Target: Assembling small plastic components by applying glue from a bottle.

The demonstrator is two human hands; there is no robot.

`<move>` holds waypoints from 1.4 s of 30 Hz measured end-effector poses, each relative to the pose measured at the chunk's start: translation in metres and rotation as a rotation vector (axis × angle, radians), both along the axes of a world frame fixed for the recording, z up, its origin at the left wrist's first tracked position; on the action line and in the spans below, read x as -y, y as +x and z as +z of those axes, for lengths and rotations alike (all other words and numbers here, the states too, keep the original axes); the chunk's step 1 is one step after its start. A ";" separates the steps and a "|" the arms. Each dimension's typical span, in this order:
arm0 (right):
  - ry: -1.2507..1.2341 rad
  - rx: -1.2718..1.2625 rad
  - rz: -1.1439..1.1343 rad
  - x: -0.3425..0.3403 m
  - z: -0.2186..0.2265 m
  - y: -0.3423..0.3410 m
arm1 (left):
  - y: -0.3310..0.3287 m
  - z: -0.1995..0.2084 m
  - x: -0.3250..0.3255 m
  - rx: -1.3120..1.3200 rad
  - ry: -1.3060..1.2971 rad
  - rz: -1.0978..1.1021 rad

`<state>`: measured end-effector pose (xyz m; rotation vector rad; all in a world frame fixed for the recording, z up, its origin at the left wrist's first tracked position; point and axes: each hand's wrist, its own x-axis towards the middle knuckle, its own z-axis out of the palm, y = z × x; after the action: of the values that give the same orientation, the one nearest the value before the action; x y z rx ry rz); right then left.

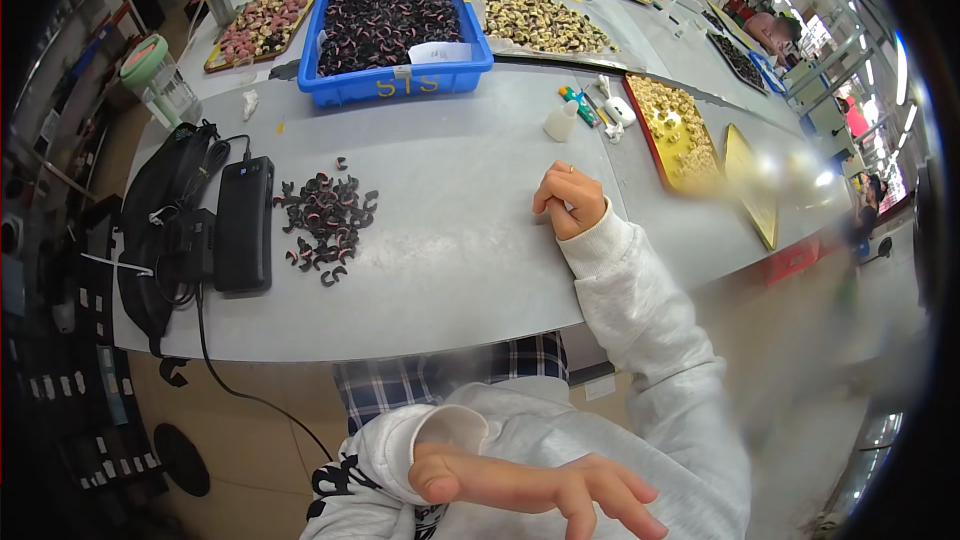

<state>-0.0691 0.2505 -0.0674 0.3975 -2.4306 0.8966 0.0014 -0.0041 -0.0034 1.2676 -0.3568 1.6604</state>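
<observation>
My left hand (540, 488) is raised in front of my body, low in the view. Its fingers are spread and it holds nothing. On the grey table (450, 290), my right hand (572, 202) rests in a loose fist, a ring on one finger. Nothing shows between its curled fingers. A small white squeeze bottle (561, 122) stands just beyond it. To the left lies a loose pile of small black curved pieces (328, 225) with pinkish edges. More such pieces fill a blue plastic bin (400, 85) at the back.
At the left are a black power bank (245, 225) with cables, a black pouch (150, 280) and a green-lidded clear bottle (165, 85). Trays of pale pieces (680, 130) and pink pieces (265, 28) stand farther off. White earphone case (620, 112) lies right. Other people sit beyond.
</observation>
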 end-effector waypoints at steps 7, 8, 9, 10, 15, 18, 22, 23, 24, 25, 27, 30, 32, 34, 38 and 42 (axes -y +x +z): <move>-0.003 -0.001 0.001 0.000 0.000 0.000 | 0.001 -0.002 0.000 -0.003 0.011 -0.015; -0.003 -0.001 0.001 0.000 0.000 0.000 | 0.001 -0.002 0.000 -0.003 0.011 -0.015; -0.004 0.003 0.000 0.001 0.001 0.000 | 0.002 -0.001 0.000 0.005 0.008 -0.017; -0.005 0.007 -0.001 0.001 0.001 0.000 | 0.002 -0.001 0.001 0.013 0.004 -0.019; 0.000 0.007 -0.006 0.001 0.001 0.001 | 0.002 0.000 0.001 0.019 0.008 -0.022; -0.001 0.005 -0.005 0.001 0.000 0.001 | 0.002 -0.001 0.000 0.022 0.015 -0.020; 0.007 0.009 -0.009 0.000 0.000 0.001 | 0.003 -0.001 0.001 0.032 0.017 -0.017; 0.007 0.009 -0.009 0.000 0.000 0.001 | 0.004 -0.001 0.001 0.032 0.017 -0.017; 0.005 0.007 -0.011 0.000 0.000 0.001 | 0.004 -0.001 0.001 0.036 0.014 -0.023; 0.004 0.005 -0.013 0.000 0.000 0.001 | 0.004 -0.001 0.001 0.041 0.011 -0.029; 0.004 0.006 -0.009 0.000 0.000 0.000 | 0.003 -0.002 0.001 0.044 0.011 -0.030; 0.004 0.003 -0.008 0.000 -0.001 0.000 | 0.002 -0.002 0.000 0.037 0.011 -0.032; 0.002 0.000 -0.010 -0.001 -0.001 0.000 | 0.003 -0.002 0.000 0.029 0.011 -0.033; 0.007 0.000 -0.007 -0.001 -0.001 0.000 | 0.004 -0.002 0.001 0.049 0.010 -0.033; 0.012 0.006 0.000 0.000 0.000 0.000 | 0.004 -0.001 0.001 0.049 0.006 -0.027; 0.011 0.011 -0.006 0.000 0.000 0.001 | 0.004 -0.002 0.000 0.035 0.016 -0.025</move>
<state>-0.0677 0.2505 -0.0673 0.3902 -2.4462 0.8852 0.0055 -0.0045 -0.0050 1.2424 -0.4070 1.6634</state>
